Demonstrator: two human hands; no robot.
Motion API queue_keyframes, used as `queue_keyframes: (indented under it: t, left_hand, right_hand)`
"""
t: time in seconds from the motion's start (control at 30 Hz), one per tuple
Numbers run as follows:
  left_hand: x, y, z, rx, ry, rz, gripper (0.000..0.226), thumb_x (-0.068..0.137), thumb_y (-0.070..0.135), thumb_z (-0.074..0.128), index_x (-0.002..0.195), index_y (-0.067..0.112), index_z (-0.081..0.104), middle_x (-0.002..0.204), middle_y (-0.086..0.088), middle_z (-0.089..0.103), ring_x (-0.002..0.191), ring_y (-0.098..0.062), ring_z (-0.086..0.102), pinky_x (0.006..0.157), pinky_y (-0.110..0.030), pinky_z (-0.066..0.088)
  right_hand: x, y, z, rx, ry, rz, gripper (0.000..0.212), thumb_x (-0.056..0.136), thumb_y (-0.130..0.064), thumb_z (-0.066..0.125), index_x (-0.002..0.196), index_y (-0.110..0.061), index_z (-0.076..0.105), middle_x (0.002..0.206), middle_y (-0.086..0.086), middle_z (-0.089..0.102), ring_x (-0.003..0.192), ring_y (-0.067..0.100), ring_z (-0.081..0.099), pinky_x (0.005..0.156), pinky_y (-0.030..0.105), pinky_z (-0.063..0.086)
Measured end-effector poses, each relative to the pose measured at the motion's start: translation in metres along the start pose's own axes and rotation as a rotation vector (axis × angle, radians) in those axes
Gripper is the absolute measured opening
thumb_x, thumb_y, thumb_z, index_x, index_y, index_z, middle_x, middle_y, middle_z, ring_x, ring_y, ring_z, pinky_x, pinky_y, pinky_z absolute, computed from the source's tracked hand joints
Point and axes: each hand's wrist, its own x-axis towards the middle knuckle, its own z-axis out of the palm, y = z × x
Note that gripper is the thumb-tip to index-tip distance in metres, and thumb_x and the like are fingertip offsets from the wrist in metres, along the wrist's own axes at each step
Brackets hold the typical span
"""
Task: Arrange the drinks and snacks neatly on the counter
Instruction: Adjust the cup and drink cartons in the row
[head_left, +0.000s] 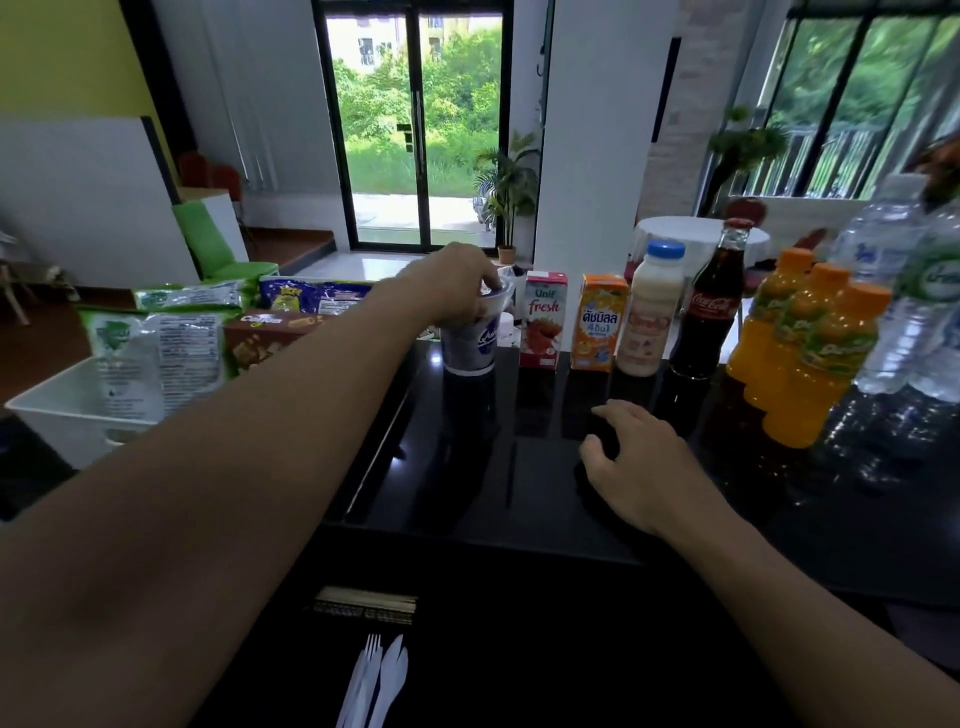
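Observation:
My left hand (451, 283) grips the lid of a purple-labelled cup (470, 343) that stands on the black counter (467, 467), at the left end of a row of drinks. To its right stand a red juice carton (542, 322), an orange carton (597, 325), a white milk bottle (649, 317), a cola bottle (709, 312), three orange juice bottles (810, 353) and two water bottles (904, 301). My right hand (639, 462) rests on the counter in front of the cartons, fingers spread, holding nothing.
A white bin (67, 410) at the left holds green snack bags (156, 348), a brown snack box (265, 338) and a blue bag (306, 296). White plastic cutlery (376, 680) and a pack of sticks (366, 605) lie below the counter's near edge.

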Motion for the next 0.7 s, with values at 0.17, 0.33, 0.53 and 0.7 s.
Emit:
queue_keyframes:
  t: [0.17, 0.33, 0.53, 0.7]
  left_hand:
    - [-0.007, -0.002, -0.011, -0.051, -0.032, -0.061, 0.028, 0.081, 0.035, 0.068, 0.108, 0.025, 0.069, 0.110, 0.002, 0.067, 0.098, -0.020, 0.063, 0.081, -0.040, 0.055]
    - [-0.001, 0.004, -0.002, 0.041, 0.032, -0.078, 0.029, 0.079, 0.043, 0.073, 0.094, 0.022, 0.058, 0.104, -0.002, 0.064, 0.093, -0.024, 0.061, 0.072, -0.041, 0.054]
    - [-0.002, -0.008, -0.003, 0.016, -0.042, -0.053, 0.048, 0.085, 0.012, 0.070, 0.131, 0.018, 0.059, 0.119, -0.009, 0.064, 0.104, -0.028, 0.059, 0.084, -0.047, 0.055]
    - [-0.003, -0.016, 0.001, -0.082, -0.001, -0.030, 0.041, 0.087, 0.016, 0.069, 0.128, 0.017, 0.064, 0.120, -0.009, 0.063, 0.104, -0.026, 0.058, 0.082, -0.040, 0.054]
  right_hand:
    - [-0.001, 0.001, 0.001, 0.003, -0.005, -0.014, 0.058, 0.096, -0.044, 0.043, 0.148, -0.017, 0.043, 0.156, -0.001, 0.039, 0.144, 0.020, 0.035, 0.120, 0.039, 0.028]
    - [0.001, 0.002, 0.002, 0.004, -0.001, -0.028, 0.058, 0.097, -0.043, 0.042, 0.147, -0.016, 0.043, 0.156, 0.000, 0.039, 0.145, 0.019, 0.033, 0.121, 0.040, 0.027]
    - [0.000, 0.003, 0.002, 0.008, 0.005, -0.038, 0.058, 0.096, -0.042, 0.042, 0.146, -0.014, 0.044, 0.154, 0.003, 0.041, 0.142, 0.021, 0.036, 0.119, 0.042, 0.030]
    - [0.000, 0.003, 0.002, 0.007, 0.005, -0.041, 0.058, 0.096, -0.042, 0.041, 0.146, -0.013, 0.044, 0.153, 0.002, 0.043, 0.140, 0.022, 0.038, 0.118, 0.043, 0.032]
